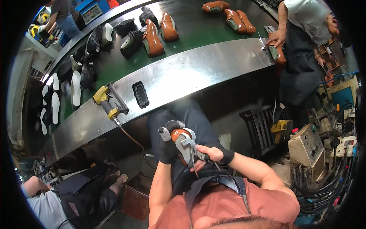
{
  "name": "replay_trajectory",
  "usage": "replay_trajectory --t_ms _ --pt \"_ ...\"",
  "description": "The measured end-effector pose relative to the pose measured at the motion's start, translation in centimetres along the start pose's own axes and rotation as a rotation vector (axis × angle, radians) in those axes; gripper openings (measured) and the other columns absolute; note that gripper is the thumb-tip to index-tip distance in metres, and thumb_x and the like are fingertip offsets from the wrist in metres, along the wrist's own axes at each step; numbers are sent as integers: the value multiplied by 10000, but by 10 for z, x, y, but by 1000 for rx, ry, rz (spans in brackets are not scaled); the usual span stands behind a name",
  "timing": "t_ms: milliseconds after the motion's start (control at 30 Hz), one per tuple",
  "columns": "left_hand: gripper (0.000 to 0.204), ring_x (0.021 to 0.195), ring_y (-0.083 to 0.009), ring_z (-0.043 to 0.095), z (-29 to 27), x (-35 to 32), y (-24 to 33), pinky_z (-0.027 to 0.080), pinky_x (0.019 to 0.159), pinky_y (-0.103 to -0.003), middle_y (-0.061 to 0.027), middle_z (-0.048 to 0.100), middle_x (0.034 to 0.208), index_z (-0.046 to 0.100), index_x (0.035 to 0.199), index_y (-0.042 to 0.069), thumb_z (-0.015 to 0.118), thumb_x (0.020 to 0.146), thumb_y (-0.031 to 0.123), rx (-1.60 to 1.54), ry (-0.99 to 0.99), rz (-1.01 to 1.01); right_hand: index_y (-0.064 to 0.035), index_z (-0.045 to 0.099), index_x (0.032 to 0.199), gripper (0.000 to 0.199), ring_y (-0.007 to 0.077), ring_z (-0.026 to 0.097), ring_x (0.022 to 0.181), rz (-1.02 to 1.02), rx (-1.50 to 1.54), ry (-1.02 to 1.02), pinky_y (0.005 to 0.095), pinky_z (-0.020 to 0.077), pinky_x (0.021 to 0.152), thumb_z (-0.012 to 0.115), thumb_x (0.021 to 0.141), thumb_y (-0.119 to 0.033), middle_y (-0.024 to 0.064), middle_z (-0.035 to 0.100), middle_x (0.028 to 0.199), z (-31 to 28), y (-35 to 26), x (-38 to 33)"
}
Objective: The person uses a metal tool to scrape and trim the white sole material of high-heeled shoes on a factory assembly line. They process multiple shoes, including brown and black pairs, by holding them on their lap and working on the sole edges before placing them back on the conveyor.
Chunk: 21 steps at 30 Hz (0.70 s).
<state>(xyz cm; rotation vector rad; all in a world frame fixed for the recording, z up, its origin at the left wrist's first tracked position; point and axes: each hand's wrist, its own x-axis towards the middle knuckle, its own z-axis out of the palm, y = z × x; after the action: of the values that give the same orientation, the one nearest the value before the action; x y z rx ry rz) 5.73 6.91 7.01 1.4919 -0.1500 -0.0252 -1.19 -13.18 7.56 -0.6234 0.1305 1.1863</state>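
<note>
At centre, glossy brown shoe (182, 149)

Behind the rounded brown shoe (177, 135), a black oblong tray (141, 94) lies left on the silver metal tabletop (183, 82).

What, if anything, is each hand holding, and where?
Left hand: glossy brown leather shoe, along its picture-left side. Right hand: apparently a grey metal tool; exact grip point unclear.

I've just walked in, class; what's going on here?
A seated person holds a brown shoe in the left hand; the right hand is close against it, its exact grip unclear. On the metal ledge ahead lies a yellow tool. At the upper right, a co-worker's hand is on another brown shoe.
</note>
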Motion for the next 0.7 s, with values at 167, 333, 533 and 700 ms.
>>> replay_trajectory --t_ms 167,333,533,700 --pt "852 956 -247 594 -2 -8 0 442 908 -396 -124 638 953 668 883 -23 194 970 680 -19 53 -34 -24 438 1376 604 315 676 998 96 -65 59 383 556 891 314 1036 -507 188 631 1168 13 -15 -8" --pt "842 971 -257 588 4 -1 -3 434 923 -405 -119 649 932 679 878 -20 217 968 679 -20 45 -49 -39 620 1047 620 120 579 641 -13 -549 338 253 497 624 309 1018 -575 34 594 713 17 -29 -10" --pt "777 1060 -271 584 7 -2 -21 382 1010 -423 -104 683 930 703 872 8 248 985 628 -60 113 -92 21 602 892 507 196 571 650 -445 -788 611 345 480 650 355 1049 -393 76 599 705 33 13 15" --pt "775 1083 -285 589 -5 8 -32 366 1044 -438 -108 692 930 709 862 18 229 988 613 -72 26 -34 6 617 981 426 198 583 743 -525 -918 669 350 481 724 362 1054 -327 109 634 836 16 41 36"
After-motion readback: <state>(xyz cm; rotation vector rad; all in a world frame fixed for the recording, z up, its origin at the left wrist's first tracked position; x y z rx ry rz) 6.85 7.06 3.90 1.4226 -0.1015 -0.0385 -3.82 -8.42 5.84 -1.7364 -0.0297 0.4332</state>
